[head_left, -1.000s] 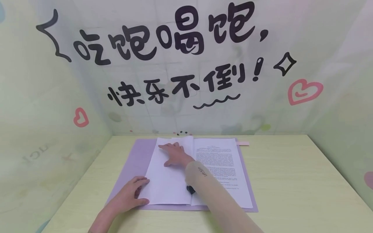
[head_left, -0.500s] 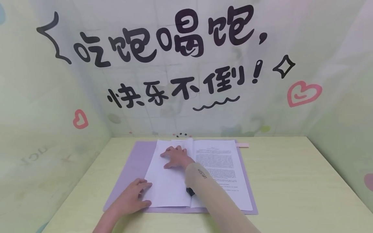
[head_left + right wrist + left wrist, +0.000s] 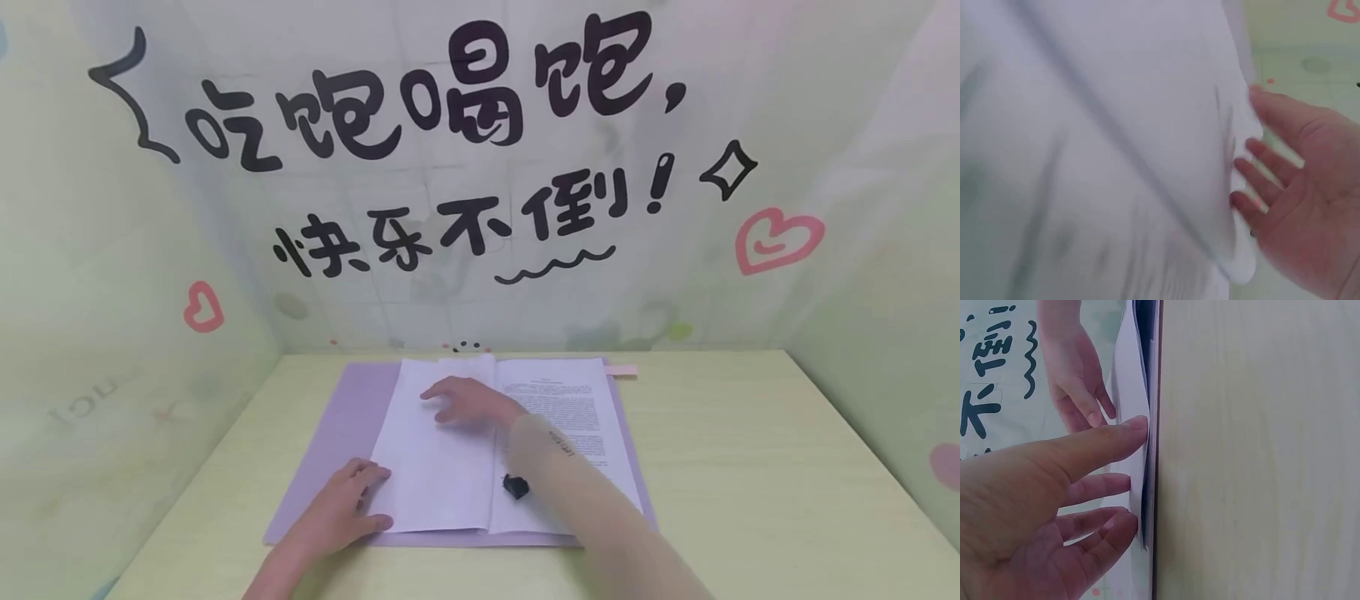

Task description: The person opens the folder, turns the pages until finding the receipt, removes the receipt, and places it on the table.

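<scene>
An open lilac folder (image 3: 322, 467) lies on the table with white sheets in it. Its left page is a blank white sheet (image 3: 435, 483); small printed text covers the right page (image 3: 555, 408). My left hand (image 3: 341, 510) rests at the lower left edge of the blank sheet, thumb and fingers spread. In the left wrist view its thumb and fingertips (image 3: 1135, 428) touch the sheet near its lower edge. Over the upper part of the blank sheet is my right hand (image 3: 472, 402), fingers extended leftward, holding nothing. The right wrist view shows its fingers (image 3: 1266, 181) loosely bent beside the paper.
A pink tab (image 3: 622, 371) sticks out at the folder's upper right. The right sleeve (image 3: 585, 492) crosses the printed page, with a small black object (image 3: 516, 486) beside it. A pale wooden table (image 3: 750, 483) lies beneath, enclosed by printed curtain walls (image 3: 480, 308).
My right hand first drew back down the blank sheet, then moved to the right with its forearm. The left hand shifted slightly right and stays at the sheet's edge.
</scene>
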{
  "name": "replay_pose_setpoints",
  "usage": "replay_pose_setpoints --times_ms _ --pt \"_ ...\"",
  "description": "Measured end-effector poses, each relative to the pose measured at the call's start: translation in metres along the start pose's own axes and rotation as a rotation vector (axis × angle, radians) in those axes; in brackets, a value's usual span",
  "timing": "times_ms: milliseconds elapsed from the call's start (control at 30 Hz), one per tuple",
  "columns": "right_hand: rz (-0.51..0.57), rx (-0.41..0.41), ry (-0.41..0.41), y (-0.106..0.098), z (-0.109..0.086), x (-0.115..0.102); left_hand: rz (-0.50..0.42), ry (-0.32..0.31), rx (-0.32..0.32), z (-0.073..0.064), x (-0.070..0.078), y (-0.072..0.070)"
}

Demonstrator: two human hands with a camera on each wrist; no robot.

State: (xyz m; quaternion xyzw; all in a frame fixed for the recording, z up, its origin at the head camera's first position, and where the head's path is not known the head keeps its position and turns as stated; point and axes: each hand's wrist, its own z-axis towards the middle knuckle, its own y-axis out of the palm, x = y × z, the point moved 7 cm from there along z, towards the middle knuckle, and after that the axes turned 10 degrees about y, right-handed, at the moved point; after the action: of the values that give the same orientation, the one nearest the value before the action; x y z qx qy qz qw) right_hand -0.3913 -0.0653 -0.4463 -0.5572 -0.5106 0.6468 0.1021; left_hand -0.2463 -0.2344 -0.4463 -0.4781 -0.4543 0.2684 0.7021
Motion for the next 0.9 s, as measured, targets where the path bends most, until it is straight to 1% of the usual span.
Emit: replay_pose_setpoints --times_ms 67,167,200,333,467,567,733,800,900 --pt "0.089 0.025 -0.051 -0.009 -0.007 0.006 0.018 0.009 0.003 0.0 0.002 -0.001" --pt "0.181 0.077 -0.063 -0.023 -0.023 0.014 0.033 0.009 0.001 -0.003 0.003 -0.001" --pt "0.192 0.092 -0.059 -0.027 -0.028 0.017 0.032 0.009 -0.001 -0.004 0.003 -0.001" --pt "0.196 0.154 -0.033 -0.049 -0.047 0.032 0.025 0.008 -0.009 -0.004 0.003 0.0" --pt "0.185 0.229 -0.003 -0.071 -0.06 0.055 0.001 0.004 -0.022 -0.004 0.002 0.002" --pt "0.222 0.273 0.007 -0.089 -0.068 0.072 -0.008 -0.001 -0.027 -0.004 0.002 0.004" --pt "0.272 0.346 0.027 -0.12 -0.085 0.098 0.017 0.029 -0.008 0.0 0.005 0.003" --pt "0.272 0.382 0.033 -0.13 -0.092 0.108 0.031 0.044 -0.003 0.002 0.006 0.002" --pt "0.263 0.421 0.048 -0.141 -0.102 0.122 0.033 0.044 -0.007 0.004 0.007 0.001"
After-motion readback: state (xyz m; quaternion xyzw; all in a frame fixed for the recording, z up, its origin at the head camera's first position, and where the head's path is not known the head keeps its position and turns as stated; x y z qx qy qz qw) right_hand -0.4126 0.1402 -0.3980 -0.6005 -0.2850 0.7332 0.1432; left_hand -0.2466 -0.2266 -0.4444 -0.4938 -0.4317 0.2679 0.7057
